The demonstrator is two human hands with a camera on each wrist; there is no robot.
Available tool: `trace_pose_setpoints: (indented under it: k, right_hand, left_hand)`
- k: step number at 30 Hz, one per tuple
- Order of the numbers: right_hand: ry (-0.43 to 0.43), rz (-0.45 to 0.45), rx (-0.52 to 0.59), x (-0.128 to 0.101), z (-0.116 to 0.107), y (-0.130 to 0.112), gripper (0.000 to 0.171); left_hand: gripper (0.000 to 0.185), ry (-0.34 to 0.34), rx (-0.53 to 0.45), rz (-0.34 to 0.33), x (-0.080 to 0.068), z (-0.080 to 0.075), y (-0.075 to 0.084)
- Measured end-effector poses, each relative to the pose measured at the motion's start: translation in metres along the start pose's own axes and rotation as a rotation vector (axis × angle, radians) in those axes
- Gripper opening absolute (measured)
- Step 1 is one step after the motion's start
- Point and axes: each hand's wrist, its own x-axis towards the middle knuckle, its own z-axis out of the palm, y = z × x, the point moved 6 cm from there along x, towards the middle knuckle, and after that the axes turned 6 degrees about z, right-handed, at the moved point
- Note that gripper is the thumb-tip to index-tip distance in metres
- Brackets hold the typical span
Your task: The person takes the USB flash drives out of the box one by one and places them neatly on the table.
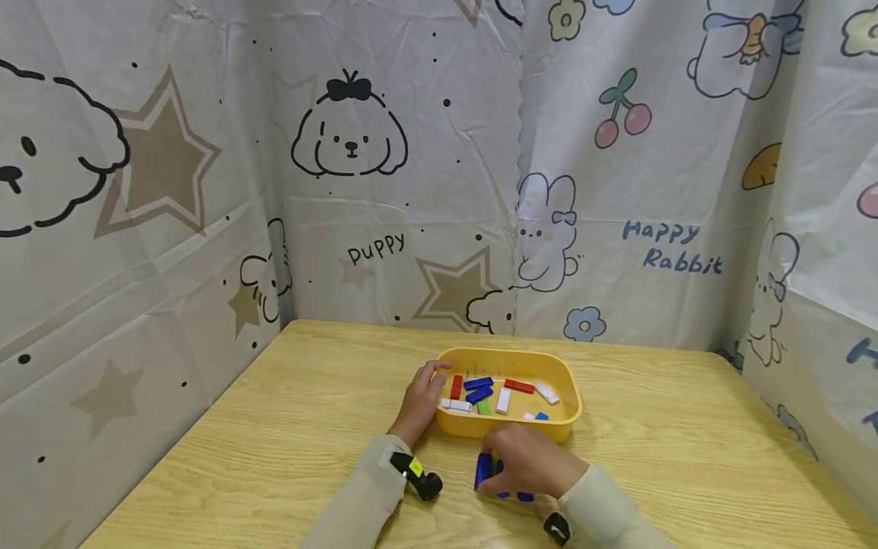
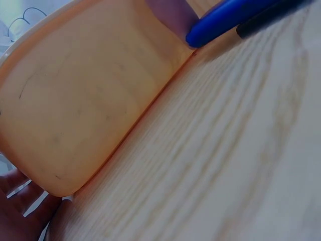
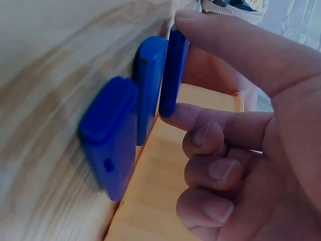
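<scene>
Near the tray [image 1: 453,428] | right hand [image 1: 531,460] is pinching a blue block [image 1: 483,470] between thumb and forefinger | left hand [image 1: 420,399] is gripping the tray's left rim, fingers curled over it.

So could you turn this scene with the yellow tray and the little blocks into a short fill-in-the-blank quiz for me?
1. The tray that holds the small coloured blocks is ____ in colour.
2. The right hand pinches a block whose colour is ____.
3. The left hand grips the tray's ____ side.
4. The blocks standing in a row rest on a ____ table.

Missing words: yellow; blue; left; wooden
</scene>
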Motion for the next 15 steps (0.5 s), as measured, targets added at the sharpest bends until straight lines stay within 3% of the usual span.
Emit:
trace_pose_setpoints:
  k: [15]
  right_hand:
    - [-0.046, 0.055, -0.016, 0.0016, 0.0042, -0.0021, 0.047]
  left_hand:
    - [0.029, 0.003, -0.01, -0.002, 0.0026, 0.0014, -0.0053]
